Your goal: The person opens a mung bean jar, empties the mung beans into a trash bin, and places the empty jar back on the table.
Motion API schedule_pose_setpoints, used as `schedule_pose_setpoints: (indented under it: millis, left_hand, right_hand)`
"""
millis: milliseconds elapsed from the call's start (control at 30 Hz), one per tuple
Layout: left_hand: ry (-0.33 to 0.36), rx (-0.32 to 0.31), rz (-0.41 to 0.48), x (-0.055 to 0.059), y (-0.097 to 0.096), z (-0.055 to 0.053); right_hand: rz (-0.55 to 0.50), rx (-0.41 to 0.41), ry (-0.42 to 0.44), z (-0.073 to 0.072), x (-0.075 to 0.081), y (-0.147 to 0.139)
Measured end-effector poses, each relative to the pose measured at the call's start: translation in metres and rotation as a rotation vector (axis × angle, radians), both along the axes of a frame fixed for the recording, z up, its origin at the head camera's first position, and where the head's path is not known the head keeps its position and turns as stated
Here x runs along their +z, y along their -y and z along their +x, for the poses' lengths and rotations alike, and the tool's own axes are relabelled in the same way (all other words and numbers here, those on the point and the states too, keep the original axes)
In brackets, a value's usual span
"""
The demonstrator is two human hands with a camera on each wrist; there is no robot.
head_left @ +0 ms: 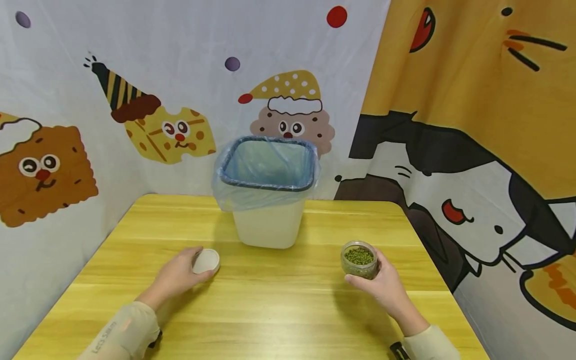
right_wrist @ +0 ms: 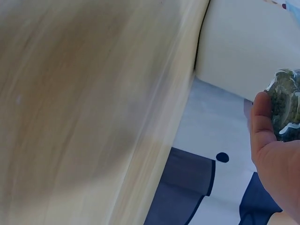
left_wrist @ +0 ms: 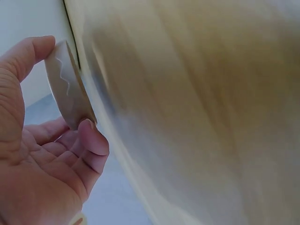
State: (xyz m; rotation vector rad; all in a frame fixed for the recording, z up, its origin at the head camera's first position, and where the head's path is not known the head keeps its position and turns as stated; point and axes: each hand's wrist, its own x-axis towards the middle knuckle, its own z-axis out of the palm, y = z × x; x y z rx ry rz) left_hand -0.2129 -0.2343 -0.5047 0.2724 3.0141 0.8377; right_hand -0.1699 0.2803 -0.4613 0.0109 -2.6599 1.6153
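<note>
Lid white, jar clear, mung beans green, bin milky white, bin liner translucent blue, counter yellow with streaked wood grain, sleeves pale cream, backdrop cloth white dotted purple and red, printed cheese yellow with brown spots

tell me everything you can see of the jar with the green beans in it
The jar is small, round and clear, of glass or plastic, its mouth uncovered. Small green beans show inside. It looks roughly upright, gripped around its side by the right hand, seemingly above the table, right of the bin and nearer the camera.
</note>
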Motion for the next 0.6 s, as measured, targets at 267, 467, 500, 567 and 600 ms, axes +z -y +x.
schedule_pose_setpoints:
  millis: [267, 467, 500, 567, 600]
  left_hand:
    - [0.003, -0.005, -0.031, -0.001, 0.005, 0.000]
    - [0.014, 0.003, -0.039, -0.005, 0.007, -0.002]
    - [0.015, 0.005, -0.041, -0.006, 0.008, -0.002]
    - [0.018, 0.007, -0.047, -0.008, 0.009, -0.003]
    - [0.020, 0.008, -0.048, -0.008, 0.010, -0.004]
  right_hand:
    - [0.006, -0.018, -0.001, -0.002, -0.001, -0.006]
    - [0.039, -0.039, 0.009, -0.003, -0.001, -0.011]
    - [0.043, -0.041, 0.010, -0.003, -0.002, -0.012]
    - [0.050, -0.043, 0.007, -0.003, -0.003, -0.014]
    - [0.051, -0.044, 0.007, -0.003, -0.003, -0.015]
